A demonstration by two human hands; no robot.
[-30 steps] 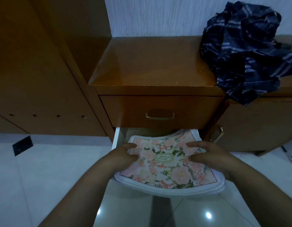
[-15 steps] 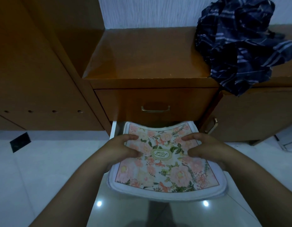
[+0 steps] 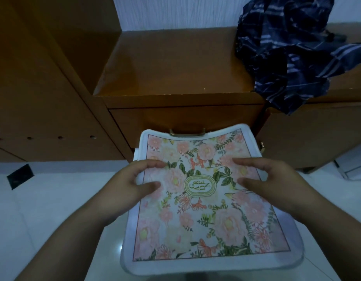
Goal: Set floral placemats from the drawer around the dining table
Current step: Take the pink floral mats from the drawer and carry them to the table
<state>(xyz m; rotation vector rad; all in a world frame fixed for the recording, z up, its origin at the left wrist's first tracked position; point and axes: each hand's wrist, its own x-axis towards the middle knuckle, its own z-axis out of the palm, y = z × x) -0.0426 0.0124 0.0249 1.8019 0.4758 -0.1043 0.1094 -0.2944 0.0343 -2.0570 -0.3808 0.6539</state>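
Two hands hold the floral placemats (image 3: 206,209) between them, above the white floor. Left hand (image 3: 131,183) grips the left edge, thumb and fingers curled on top; right hand (image 3: 272,181) grips the right edge likewise. Behind: wooden cabinet (image 3: 175,63), striped cloth (image 3: 293,51) on top.

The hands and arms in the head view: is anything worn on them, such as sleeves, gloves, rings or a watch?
Nothing worn shows. The left hand and the right hand are bare, without gloves. Both forearms are uncovered as far as the picture's lower edge, so no sleeve is in view. No ring shows on the fingers and no watch or band on the wrists, although the light is dim.
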